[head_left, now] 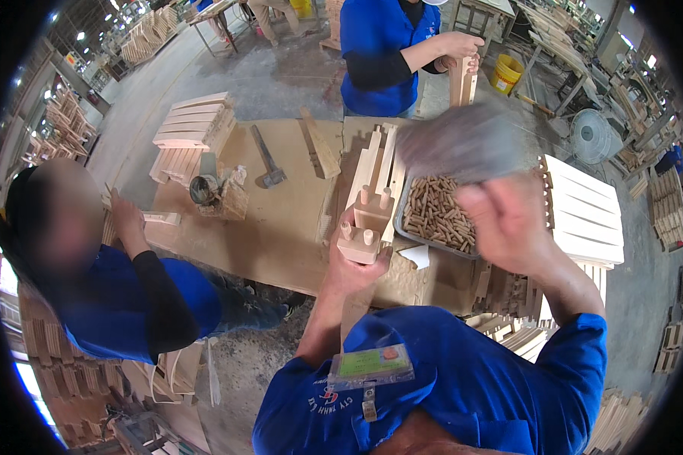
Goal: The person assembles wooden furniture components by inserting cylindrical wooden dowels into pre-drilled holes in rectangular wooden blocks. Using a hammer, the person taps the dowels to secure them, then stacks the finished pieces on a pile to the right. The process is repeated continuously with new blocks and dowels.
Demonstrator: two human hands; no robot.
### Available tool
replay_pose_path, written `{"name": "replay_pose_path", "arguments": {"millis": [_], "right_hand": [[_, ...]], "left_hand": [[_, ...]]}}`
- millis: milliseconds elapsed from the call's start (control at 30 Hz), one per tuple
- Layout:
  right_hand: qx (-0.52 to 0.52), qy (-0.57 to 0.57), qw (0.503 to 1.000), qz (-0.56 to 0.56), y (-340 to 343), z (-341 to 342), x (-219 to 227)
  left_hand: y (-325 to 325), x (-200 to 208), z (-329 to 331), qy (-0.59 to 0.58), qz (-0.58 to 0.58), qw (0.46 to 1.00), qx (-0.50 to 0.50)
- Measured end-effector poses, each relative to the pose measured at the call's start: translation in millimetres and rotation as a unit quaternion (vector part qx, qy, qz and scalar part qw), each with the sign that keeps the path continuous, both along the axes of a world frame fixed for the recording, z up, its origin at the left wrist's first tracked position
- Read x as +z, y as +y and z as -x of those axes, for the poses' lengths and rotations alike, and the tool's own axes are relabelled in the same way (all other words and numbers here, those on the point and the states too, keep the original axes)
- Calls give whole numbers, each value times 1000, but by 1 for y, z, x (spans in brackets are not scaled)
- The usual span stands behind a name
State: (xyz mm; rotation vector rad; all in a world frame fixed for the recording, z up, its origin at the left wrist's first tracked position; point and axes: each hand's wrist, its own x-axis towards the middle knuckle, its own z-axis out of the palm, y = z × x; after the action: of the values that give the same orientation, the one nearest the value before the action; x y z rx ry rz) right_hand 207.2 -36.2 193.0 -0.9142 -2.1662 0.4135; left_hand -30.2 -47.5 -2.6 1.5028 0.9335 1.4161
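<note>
A: Your left hand (360,270) is gripping a wooden piece (357,251) at the counter's (281,262) near edge; two pegs (368,236) are standing from its end.
B: Your right hand (506,224) is clenching a dark tool (463,144), too blurred to identify; it's hovering beside the tray (436,244) of dowels (435,206).

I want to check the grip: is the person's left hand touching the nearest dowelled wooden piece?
Touching. The head view shows the left hand cupped around the near end of the dowelled wooden piece, with no gap between them.
</note>
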Motion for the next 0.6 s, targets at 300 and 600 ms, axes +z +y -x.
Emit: {"name": "replay_pose_path", "arguments": {"millis": [300,600], "right_hand": [[22,111,988,103,7,3,23],[61,-111,989,82,21,-3,3]], "left_hand": [[-2,4,-3,-73,13,997,13],[-5,-1,2,-48,11,999,-23]]}}
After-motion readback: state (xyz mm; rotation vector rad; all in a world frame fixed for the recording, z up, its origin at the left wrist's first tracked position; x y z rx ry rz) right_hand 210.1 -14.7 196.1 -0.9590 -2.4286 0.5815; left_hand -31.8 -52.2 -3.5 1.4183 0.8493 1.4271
